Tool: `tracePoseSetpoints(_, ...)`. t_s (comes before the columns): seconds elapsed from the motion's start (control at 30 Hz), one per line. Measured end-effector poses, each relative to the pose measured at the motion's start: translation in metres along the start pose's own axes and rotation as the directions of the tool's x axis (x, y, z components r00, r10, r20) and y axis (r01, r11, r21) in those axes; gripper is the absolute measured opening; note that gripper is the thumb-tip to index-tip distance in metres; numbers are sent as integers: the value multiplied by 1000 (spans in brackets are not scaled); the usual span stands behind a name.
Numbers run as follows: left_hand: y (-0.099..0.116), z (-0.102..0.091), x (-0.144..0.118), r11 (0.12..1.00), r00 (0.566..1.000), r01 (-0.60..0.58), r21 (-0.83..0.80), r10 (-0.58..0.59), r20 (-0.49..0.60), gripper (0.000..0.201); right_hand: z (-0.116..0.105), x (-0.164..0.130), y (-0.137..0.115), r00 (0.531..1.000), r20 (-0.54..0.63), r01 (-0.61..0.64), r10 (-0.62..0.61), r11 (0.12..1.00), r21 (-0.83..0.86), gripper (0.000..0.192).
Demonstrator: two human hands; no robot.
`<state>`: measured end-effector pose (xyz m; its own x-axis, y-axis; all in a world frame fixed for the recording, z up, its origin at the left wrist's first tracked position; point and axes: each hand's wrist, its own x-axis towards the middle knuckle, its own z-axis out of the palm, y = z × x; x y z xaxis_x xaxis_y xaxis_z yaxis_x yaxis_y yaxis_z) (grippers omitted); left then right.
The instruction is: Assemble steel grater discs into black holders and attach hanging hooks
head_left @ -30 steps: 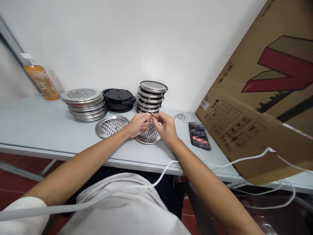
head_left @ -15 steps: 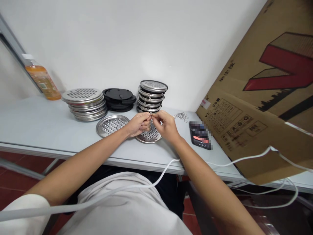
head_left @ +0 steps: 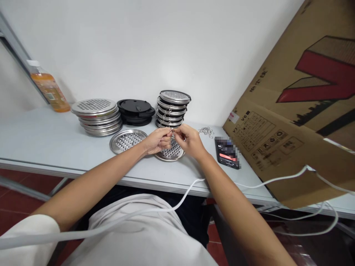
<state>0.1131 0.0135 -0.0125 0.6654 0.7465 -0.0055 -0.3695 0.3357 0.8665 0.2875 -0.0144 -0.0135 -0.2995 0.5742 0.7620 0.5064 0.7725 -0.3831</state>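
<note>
My left hand [head_left: 159,141] and my right hand [head_left: 188,139] meet fingertip to fingertip. Both pinch a small metal wire clip [head_left: 172,130], mostly hidden by the fingers. Just beneath them lies a round metal grater disc [head_left: 172,152], partly covered by my hands. Another grater disc [head_left: 129,141] rests on the table by my left wrist. Behind the hands stands a stack of grater discs with black rims [head_left: 174,97]; wire pieces show along its front. To the right is a loose pile of wire clips [head_left: 205,131].
A tall stack of metal discs [head_left: 94,106] and several black round parts [head_left: 135,107] stand at the back left, near an orange bottle [head_left: 50,88]. A phone [head_left: 227,153] lies right of my hands, beside a large cardboard box [head_left: 291,136]. A white cable [head_left: 155,211] crosses in front of me.
My fingers have shifted very slightly on the wire clip, both hands still pinched together. The rest of the table stays as it was; the view has moved a little.
</note>
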Motion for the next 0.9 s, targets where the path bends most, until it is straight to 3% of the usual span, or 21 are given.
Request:
tracePoseSetpoints(0.37,4,0,1,996,999,53,-65,-53,7,36,3,1,-4,999,-34,-42,41,999,-18,9)
tracePoseSetpoints(0.9,2,-4,2,998,996,49,-28,-47,80,32,9,-2,-2,981,-87,-164,176,978,131,3)
